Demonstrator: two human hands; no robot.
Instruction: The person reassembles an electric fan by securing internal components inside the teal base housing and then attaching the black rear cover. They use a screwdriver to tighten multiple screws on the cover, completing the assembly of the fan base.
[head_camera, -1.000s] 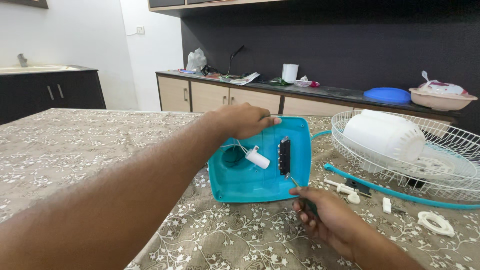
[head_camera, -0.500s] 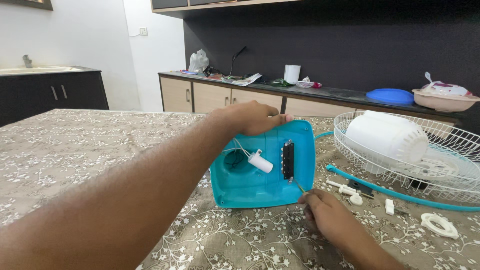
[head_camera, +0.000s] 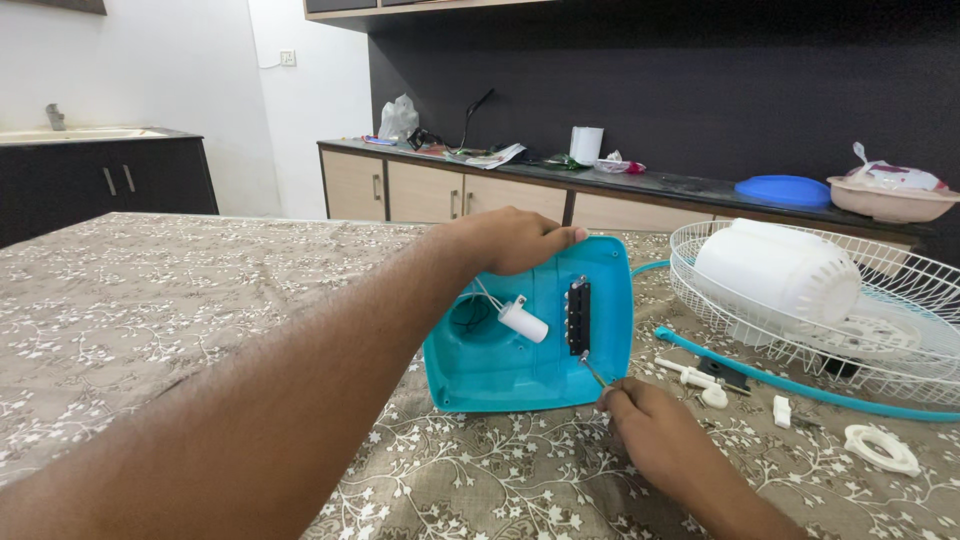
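Observation:
A turquoise plastic fan base cover (head_camera: 500, 365) stands tilted on the table, its hollow inside facing me. My left hand (head_camera: 510, 240) grips its top edge. Inside it are a white cylindrical capacitor (head_camera: 523, 320) on thin wires and a black switch block (head_camera: 578, 316). My right hand (head_camera: 650, 425) holds a thin screwdriver (head_camera: 594, 373), whose tip is at the lower end of the black block.
A white wire fan guard (head_camera: 900, 340) with a white motor housing (head_camera: 775, 275) lies at the right, beside a turquoise rim ring (head_camera: 800, 385). Small white parts (head_camera: 880, 447) lie near it. The table (head_camera: 150, 300) has a floral cloth. A counter (head_camera: 620, 180) with clutter runs behind.
My right hand has shifted slightly with the screwdriver, staying at the bottom of the black block. The view has drifted a little; my left hand keeps its hold on the cover.

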